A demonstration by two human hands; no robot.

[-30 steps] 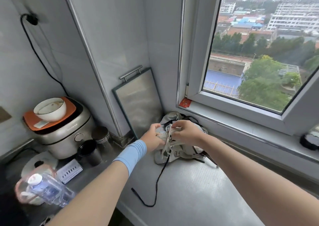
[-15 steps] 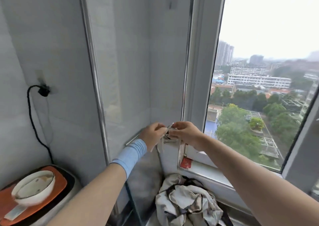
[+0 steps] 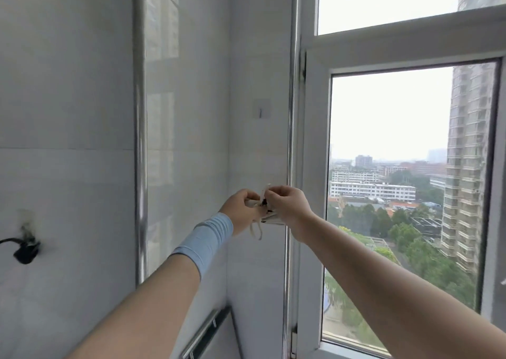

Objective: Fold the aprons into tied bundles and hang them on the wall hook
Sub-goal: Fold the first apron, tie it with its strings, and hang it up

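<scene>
Cream fabric, folded into a small flat bundle (image 3: 272,219) with dark marks, is held in the air between both hands, in front of the glossy pale wall tiles (image 3: 191,167) and well below the small square wall hook (image 3: 261,109). The left hand (image 3: 241,212) pinches the thin cream strings (image 3: 256,231), which hang in a loop under it. The right hand (image 3: 287,204) is curled around the bundle's top. A soft light-blue band (image 3: 204,242) covers the left wrist.
</scene>
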